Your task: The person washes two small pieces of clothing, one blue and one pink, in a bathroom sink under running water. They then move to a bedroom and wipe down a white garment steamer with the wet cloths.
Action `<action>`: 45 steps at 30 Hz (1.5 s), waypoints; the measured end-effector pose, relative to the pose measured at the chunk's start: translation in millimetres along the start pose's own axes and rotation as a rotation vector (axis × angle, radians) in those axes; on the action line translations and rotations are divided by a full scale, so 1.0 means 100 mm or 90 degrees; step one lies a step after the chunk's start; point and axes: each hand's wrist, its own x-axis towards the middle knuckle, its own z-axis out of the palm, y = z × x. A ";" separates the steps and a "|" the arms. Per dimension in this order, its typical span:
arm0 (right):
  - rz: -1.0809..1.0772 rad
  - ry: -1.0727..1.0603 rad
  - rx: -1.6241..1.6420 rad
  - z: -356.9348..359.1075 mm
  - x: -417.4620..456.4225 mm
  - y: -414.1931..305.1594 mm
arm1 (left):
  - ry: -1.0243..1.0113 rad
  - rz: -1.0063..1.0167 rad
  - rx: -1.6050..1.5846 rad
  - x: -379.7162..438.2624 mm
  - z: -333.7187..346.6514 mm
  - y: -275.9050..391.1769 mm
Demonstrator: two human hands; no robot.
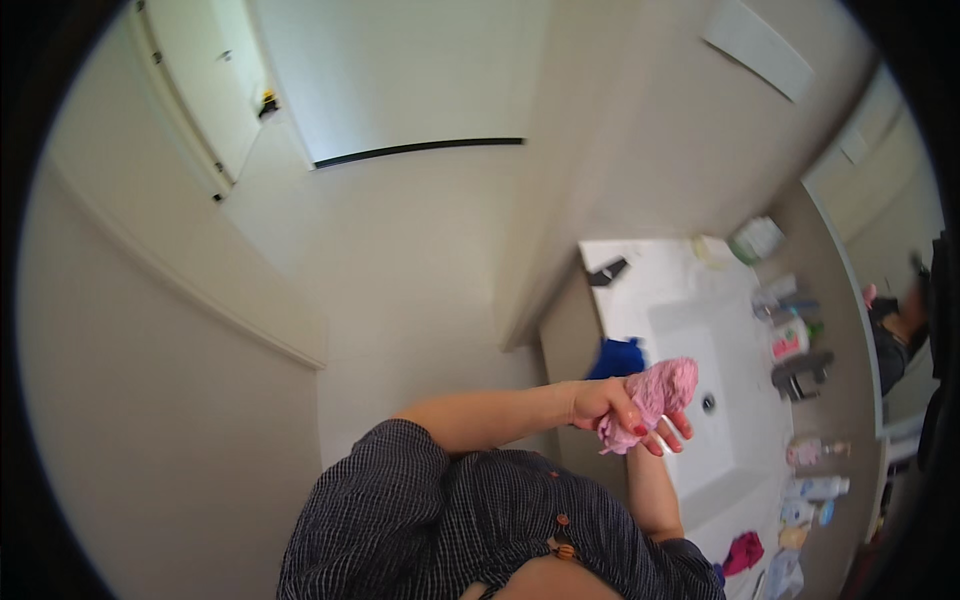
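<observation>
A twisted, crumpled pink cloth [660, 394] is gripped in my left hand [606, 401], whose thumb with a red nail presses on it, beside the front of a white washbasin [712, 465]. My right forearm reaches up from below to the same cloth. Several fingertips with red nails [671, 439] show past the cloth's lower right side; which hand they belong to is unclear, and most of my right hand is hidden. Just beyond my left wrist, a blue cloth [619, 356] hangs over the counter's front edge. The basin's dark drain [707, 403] lies right of the pink cloth.
Along the wall stand a grey tap [802, 375], a soap bottle [791, 339], a green-and-white container [756, 240] and several tubes and bottles [817, 487]. A black object [609, 271] lies at the counter's far corner, a magenta cloth [744, 553] near my right elbow. A mirror [862, 225] hangs at right.
</observation>
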 end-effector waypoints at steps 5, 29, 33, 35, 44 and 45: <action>0.319 -0.086 0.278 1.48 0.59 1.24 | 0.218 0.105 -0.015 -1.22 -0.07 0.91; 0.314 -0.409 0.189 4.88 4.53 2.16 | 1.082 0.801 0.133 -5.07 -1.36 4.42; 0.373 -0.462 0.074 5.33 5.02 2.42 | 1.263 0.836 0.161 -5.46 -1.47 4.47; 0.407 -0.512 0.017 5.87 5.16 2.68 | 1.259 0.768 0.164 -5.64 -1.38 4.80; 0.282 -0.723 -0.209 7.68 5.47 3.67 | 0.816 0.775 -0.020 -6.20 -1.69 6.21; 0.233 -0.743 -0.282 7.84 5.54 3.72 | 0.806 0.827 -0.051 -6.36 -1.78 6.33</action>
